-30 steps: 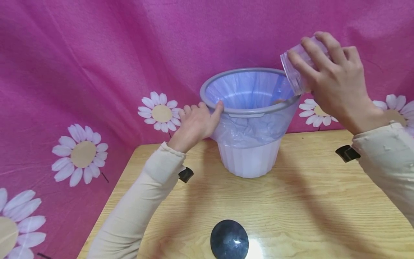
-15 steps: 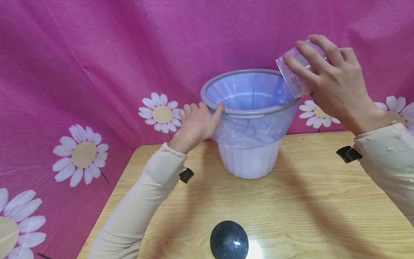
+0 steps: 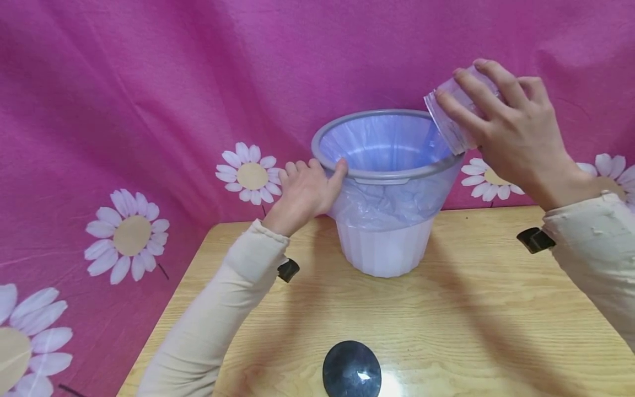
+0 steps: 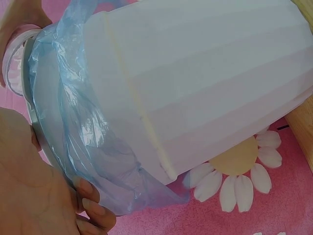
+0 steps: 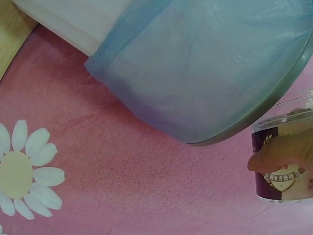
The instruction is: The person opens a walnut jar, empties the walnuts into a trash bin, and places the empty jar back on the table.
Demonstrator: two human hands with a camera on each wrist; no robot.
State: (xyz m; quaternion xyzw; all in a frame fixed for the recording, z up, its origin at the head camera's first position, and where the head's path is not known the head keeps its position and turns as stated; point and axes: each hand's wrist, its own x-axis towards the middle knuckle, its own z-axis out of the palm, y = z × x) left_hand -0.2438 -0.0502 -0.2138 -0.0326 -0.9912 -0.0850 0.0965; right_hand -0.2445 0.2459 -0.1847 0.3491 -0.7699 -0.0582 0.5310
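A white trash bin (image 3: 384, 251) with a grey rim and a translucent bluish bag (image 3: 392, 204) folded over it stands upright on the table. My left hand (image 3: 307, 190) grips the rim at its left side; the curled fingertips (image 4: 95, 213) show beside the bag in the left wrist view. My right hand (image 3: 516, 121) holds a clear plastic jar (image 3: 453, 124) from above, tilted with its mouth toward the bin, at the rim's right side. A dark printed label (image 5: 266, 142) shows on the jar in the right wrist view. The bin's bottom is hidden.
A black round lid (image 3: 352, 369) lies on the wooden table (image 3: 476, 309) near the front. Behind and to the left hangs a pink cloth (image 3: 163, 82) printed with white flowers. Dark wrist-camera pieces (image 3: 536, 240) stick out by the sleeves.
A brownish thing seen inside the bin's right side a second ago is out of sight now. The jar has shifted slightly down and left. My left hand keeps its place on the rim.
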